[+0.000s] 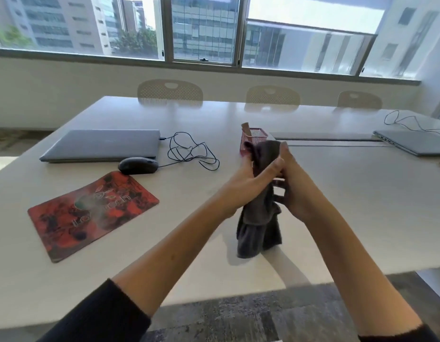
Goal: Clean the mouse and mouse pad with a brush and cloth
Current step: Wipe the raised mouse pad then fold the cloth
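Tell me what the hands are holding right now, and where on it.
Both hands, left and right, clasp the dark grey cloth around its bunched upper and middle part; its lower end hangs free just above the table.

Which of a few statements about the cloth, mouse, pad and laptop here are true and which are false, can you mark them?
1. Both hands, left hand and right hand, grip the grey cloth. True.
2. The mouse sits on the mouse pad. False: it rests on the table just beyond the pad.
3. The near laptop is shut. True.
4. The red mesh holder lies tipped over. False: it stands upright behind the cloth.
5. The mouse is cordless. False: a black cable trails from it.
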